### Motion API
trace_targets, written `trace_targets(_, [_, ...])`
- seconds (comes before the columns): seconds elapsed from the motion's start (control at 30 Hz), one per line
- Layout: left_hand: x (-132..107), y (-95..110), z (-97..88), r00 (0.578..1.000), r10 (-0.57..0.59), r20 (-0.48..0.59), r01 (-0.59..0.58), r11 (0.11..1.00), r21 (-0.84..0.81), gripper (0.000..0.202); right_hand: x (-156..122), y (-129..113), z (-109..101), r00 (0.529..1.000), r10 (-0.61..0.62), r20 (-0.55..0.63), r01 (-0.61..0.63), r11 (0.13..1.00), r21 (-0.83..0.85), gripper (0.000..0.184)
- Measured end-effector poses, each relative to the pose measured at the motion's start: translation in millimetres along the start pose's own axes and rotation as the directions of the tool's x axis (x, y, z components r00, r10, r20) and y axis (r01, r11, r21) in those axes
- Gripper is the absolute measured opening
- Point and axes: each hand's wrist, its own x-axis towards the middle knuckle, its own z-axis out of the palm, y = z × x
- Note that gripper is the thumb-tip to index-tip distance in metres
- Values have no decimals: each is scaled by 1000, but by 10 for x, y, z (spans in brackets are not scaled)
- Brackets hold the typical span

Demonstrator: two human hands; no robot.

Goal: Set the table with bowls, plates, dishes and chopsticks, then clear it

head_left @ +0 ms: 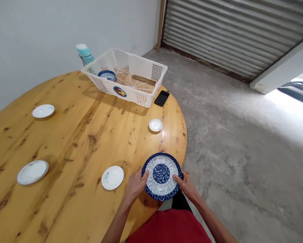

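Observation:
A blue-and-white patterned plate [153, 189] is held level at the near right edge of the round table. My left hand [137, 184] grips its left rim, thumb on top and fingers hidden beneath. On the opposite rim my right hand [188, 184] is closed the same way. Just left of my left hand lies a small white plate [112, 178] on the wood. A smaller white dish [155, 125] sits beyond the held plate.
A white plastic basket [131, 94] stands at the table's [85, 145] far side, holding blue-and-white bowls [107, 75] and brown sticks [144, 79]. Nearby are a black phone [162, 98] and a turquoise bottle [85, 54]. More white plates [32, 172] and a white dish [43, 111] lie left.

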Motion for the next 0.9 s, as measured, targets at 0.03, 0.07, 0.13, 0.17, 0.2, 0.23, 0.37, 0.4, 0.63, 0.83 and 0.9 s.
trace_targets(0.03, [-17, 82, 99, 1000, 0, 13, 0, 1000, 15, 29, -66, 42, -111, 1000, 6, -18, -7, 1000, -9, 30])
trace_targets(0.07, [-24, 182, 203, 1000, 5, 26, -6, 1000, 27, 29, -126, 93, -239, 999, 10, -36, -11, 1000, -15, 30])
trace_targets(0.13, [-18, 442, 430, 998, 35, 58, -37, 999, 26, 29, -234, 224, -545, 997, 20, -72, -22, 1000, -20, 31])
trace_targets(0.17, [-11, 600, 551, 996, 55, 73, -56, 998, 14, 29, -284, 303, -724, 995, 30, -93, -32, 999, -23, 31])
trace_targets(0.2, [-1, 773, 679, 993, 76, 86, -76, 997, -3, 29, -332, 387, -918, 992, 42, -116, -45, 999, -28, 31])
trace_targets(0.23, [8, 959, 811, 991, 97, 96, -95, 995, -23, 29, -380, 473, -1125, 989, 55, -138, -61, 997, -36, 32])
trace_targets(0.37, [57, 1742, 1369, 977, 166, 132, -156, 984, -84, 28, -560, 778, -2010, 971, 78, -227, -99, 992, -79, 35])
trace_targets(0.4, [72, 1929, 1504, 973, 182, 138, -171, 981, -89, 28, -599, 832, -2225, 966, 76, -249, -102, 991, -92, 36])
trace_targets(0.63, [201, 2887, 2106, 956, 240, 166, -237, 971, -39, 26, -704, 1008, -3279, 932, 68, -355, -136, 976, -170, 37])
trace_targets(0.83, [422, 3173, 2016, 973, 182, 141, -180, 983, -29, 24, -333, 952, -3490, 951, 61, -302, -105, 985, -133, 35])
trace_targets(0.9, [551, 3203, 1918, 984, 138, 116, -136, 990, -25, 23, -83, 910, -3504, 961, 54, -271, -91, 988, -128, 36])
